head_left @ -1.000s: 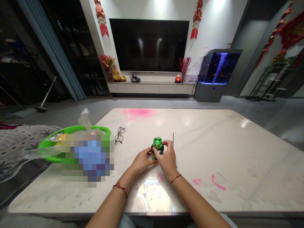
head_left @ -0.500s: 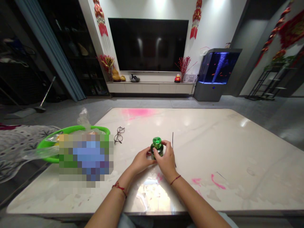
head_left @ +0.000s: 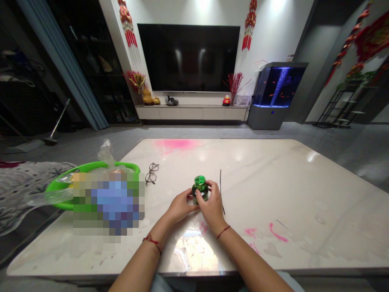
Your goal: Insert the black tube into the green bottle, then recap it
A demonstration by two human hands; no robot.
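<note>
A small, squat, dark green bottle (head_left: 202,193) with a shiny, bright green cap (head_left: 199,181) stands upright, cap uppermost, near the front of a broad, pale, marble-patterned table (head_left: 258,174), between the person's two bare hands. The left hand (head_left: 180,207) curls part-way around its left side, fingertips against the lower body and thumb reaching along the near side. The right hand (head_left: 212,204) spans the right side, thumb pressed on the near face and fingers bent around behind, so both grips are closed in to the bottle's width. The cap itself is clear of the fingers. Whether the base rests on the tabletop or sits slightly raised cannot be told, since the hands cover it.

A steady hold here calls for even, light pressure from both sides, since smooth, rounded walls are likely to slip under a one-sided squeeze. The left hand serves best low down as a brace. The right wrist deserves care around the thin, dark, slightly bent stick (head_left: 220,186) lying just beside it.
</note>
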